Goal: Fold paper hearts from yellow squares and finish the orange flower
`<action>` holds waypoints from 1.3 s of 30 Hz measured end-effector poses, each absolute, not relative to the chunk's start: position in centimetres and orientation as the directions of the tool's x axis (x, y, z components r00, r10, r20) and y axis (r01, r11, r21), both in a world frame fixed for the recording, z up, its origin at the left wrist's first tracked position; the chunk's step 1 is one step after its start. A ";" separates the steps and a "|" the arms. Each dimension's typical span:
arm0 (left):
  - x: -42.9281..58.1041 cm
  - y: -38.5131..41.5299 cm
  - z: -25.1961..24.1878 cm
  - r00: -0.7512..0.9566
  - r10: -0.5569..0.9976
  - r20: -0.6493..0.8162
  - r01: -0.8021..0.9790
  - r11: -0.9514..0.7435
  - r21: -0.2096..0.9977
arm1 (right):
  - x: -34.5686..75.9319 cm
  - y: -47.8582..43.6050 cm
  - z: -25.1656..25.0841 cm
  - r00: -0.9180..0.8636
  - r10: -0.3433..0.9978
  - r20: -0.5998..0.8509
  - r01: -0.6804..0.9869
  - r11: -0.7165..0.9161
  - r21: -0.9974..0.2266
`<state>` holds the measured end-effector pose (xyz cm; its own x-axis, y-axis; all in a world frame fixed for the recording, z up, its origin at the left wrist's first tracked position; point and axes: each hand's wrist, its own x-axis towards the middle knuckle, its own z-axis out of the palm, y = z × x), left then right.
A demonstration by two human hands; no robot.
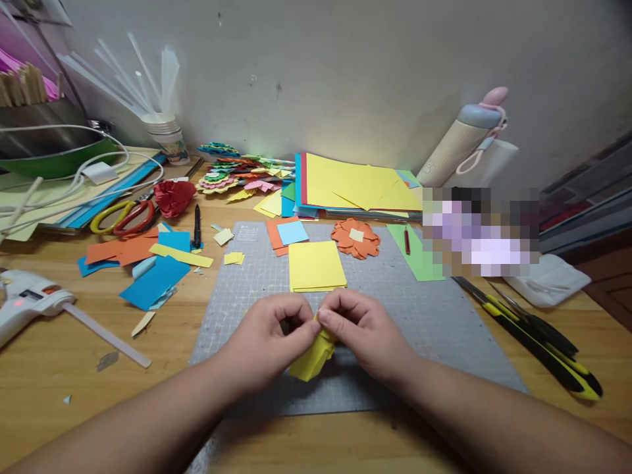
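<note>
Over the front of the grey cutting mat (419, 336), my left hand (284, 326) and my right hand (363, 326) pinch a folded piece of yellow paper (311, 359) between thumbs and forefingers. Their fingertips meet at its upper edge, and the pleated lower part hangs below. Just beyond my hands lies a stack of yellow paper squares (317, 265). Farther back on the mat are an orange paper flower (354, 238) with a pale square at its centre and a light blue square (292, 232) on orange squares.
At left lie a hot glue gun (32, 303), scissors (131, 214) and blue and orange paper scraps (158, 280). Coloured paper sheets (360, 181) and finished paper flowers (237, 174) are at the back. A yellow-black utility knife (538, 349) lies right, below a leaning bottle (461, 138).
</note>
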<state>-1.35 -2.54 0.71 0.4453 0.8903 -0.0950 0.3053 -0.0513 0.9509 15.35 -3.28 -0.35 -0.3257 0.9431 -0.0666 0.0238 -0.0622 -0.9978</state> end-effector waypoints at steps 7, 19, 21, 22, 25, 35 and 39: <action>-1.5 -2.2 0.8 0.285 0.957 -0.057 0.251 -0.017 0.968 | 15.4 -3.0 -1.1 -0.271 0.956 -0.115 -0.071 -0.139 -0.988; -1.4 -2.2 0.7 0.407 0.909 -0.094 0.322 -0.046 0.946 | 15.2 -3.1 -0.7 -0.345 0.933 -0.107 0.142 -0.060 -0.988; -1.5 -2.2 0.8 0.416 0.907 -0.070 0.339 -0.083 0.937 | 15.1 -3.2 -0.7 -0.348 0.931 -0.110 0.149 -0.061 -0.987; -1.6 -2.2 0.9 0.416 0.907 -0.056 0.342 -0.099 0.935 | 15.1 -3.2 -0.6 -0.350 0.930 -0.112 0.139 -0.067 -0.988; -1.6 -2.3 0.9 0.417 0.908 -0.036 0.336 -0.117 0.935 | 15.2 -3.3 -0.6 -0.347 0.933 -0.092 0.097 -0.061 -0.993; -1.4 -2.6 1.0 0.488 0.871 -0.054 0.445 -0.195 0.874 | 15.3 -3.5 -0.7 -0.378 0.926 0.010 0.219 0.100 -0.971; -1.5 -2.5 1.2 0.489 0.869 -0.075 0.428 -0.165 0.888 | 15.2 -3.8 -0.7 -0.373 0.927 0.036 0.193 0.116 -0.974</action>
<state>-1.54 -2.52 1.23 0.4892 0.8690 -0.0746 0.4283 -0.1648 0.8885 15.17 -3.85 -0.70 -0.3733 0.9270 0.0363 0.1930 0.1159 -0.9743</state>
